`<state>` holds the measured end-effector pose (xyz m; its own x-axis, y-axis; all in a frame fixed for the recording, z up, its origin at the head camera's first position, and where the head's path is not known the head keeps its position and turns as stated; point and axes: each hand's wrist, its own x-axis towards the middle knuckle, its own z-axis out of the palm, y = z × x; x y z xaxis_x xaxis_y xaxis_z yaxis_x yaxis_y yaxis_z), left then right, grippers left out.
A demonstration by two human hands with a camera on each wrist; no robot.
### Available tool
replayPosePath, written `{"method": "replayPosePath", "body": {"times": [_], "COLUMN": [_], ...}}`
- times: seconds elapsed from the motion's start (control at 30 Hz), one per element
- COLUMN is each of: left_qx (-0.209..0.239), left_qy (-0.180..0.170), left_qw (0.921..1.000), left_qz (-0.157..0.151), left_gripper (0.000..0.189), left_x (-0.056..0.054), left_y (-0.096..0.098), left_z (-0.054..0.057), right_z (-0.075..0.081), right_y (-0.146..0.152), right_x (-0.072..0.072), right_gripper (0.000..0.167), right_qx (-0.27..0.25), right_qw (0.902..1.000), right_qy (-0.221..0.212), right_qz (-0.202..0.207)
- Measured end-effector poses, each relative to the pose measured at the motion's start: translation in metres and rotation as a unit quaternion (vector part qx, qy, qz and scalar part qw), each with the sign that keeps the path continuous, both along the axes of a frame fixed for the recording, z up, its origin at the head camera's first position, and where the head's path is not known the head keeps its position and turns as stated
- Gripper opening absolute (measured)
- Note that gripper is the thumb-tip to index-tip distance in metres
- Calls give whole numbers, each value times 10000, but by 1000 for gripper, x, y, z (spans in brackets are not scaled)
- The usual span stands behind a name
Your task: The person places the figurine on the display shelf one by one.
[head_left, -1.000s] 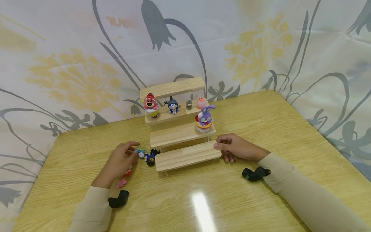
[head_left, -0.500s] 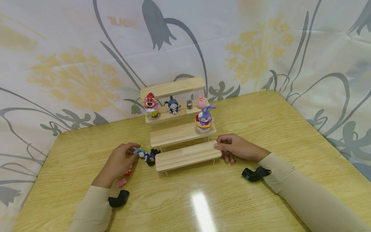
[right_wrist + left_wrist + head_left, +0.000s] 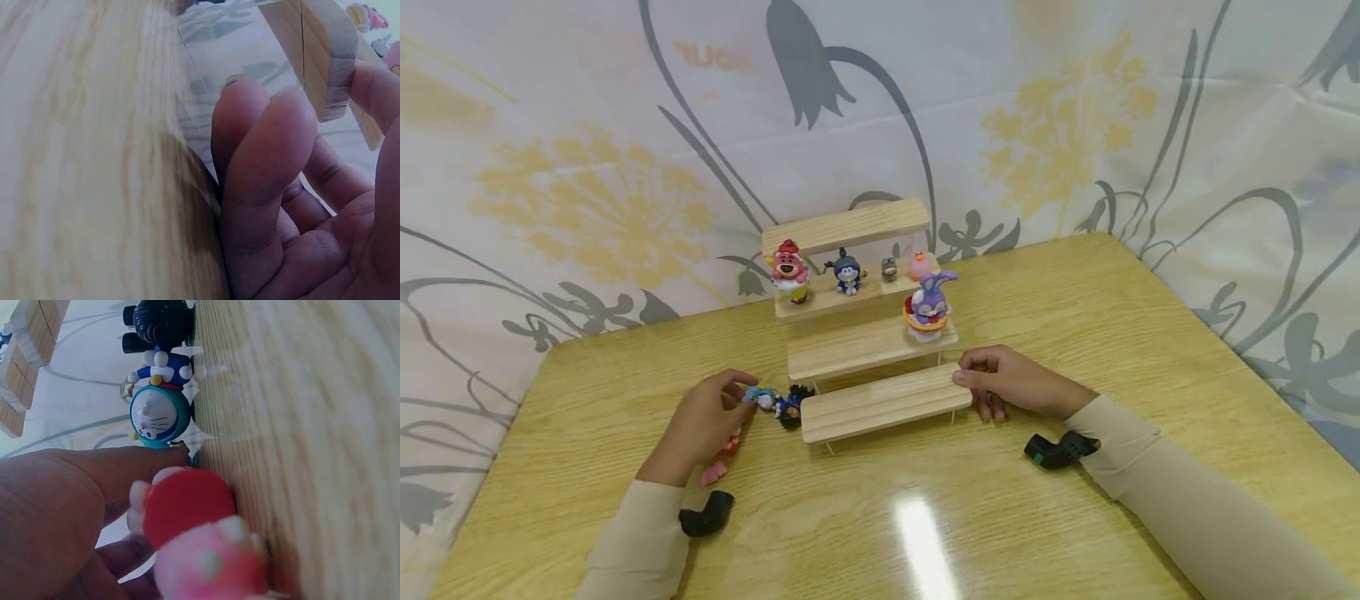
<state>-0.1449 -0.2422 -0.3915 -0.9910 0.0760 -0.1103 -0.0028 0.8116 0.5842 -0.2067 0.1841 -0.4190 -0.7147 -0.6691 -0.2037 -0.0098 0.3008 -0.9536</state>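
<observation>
My left hand (image 3: 706,417) is at the left of the stand, with thumb and forefinger around the near end of a blue cat figurine (image 3: 159,412) lying on the table. Next to that figurine lies a black-haired figurine (image 3: 790,408), close to the lowest step. A pink-and-red figurine (image 3: 203,531) lies beneath the left hand, mostly covered in the head view. My right hand (image 3: 1018,381) grips the right end of the wooden stepped stand (image 3: 883,404), its thumb on the lowest step's corner. The other fingers hang curled below that step.
On the third step stand a pink bear figurine (image 3: 790,271), a dark-haired figurine (image 3: 848,273), a small grey figurine (image 3: 889,268) and a pink round figurine (image 3: 920,265). A purple rabbit figurine (image 3: 929,308) occupies the second step's right end. Patterned cloth (image 3: 865,117) hangs behind.
</observation>
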Motion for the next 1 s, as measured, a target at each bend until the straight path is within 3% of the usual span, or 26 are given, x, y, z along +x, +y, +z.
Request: {"method": "replayPosePath", "body": {"times": [0.27,0.6,1.0], "left_qx": [-103,-88,33], "left_qy": [71,-81,76], "left_qw": [9999,9998,9992], "left_qz": [78,163,379], "left_gripper": [29,34,35], "left_x": [0,2,3], "left_y": [0,-2,-2], "left_z": [0,0,0], "right_z": [0,0,-1], "right_y": [0,-1,-1], "right_x": [0,1,1], "right_gripper": [30,30,31], "right_qx": [0,-30,-34], "right_qw": [10000,10000,10000], "right_qy": [-45,-66,-88], "right_qz": [-21,-22,-22]}}
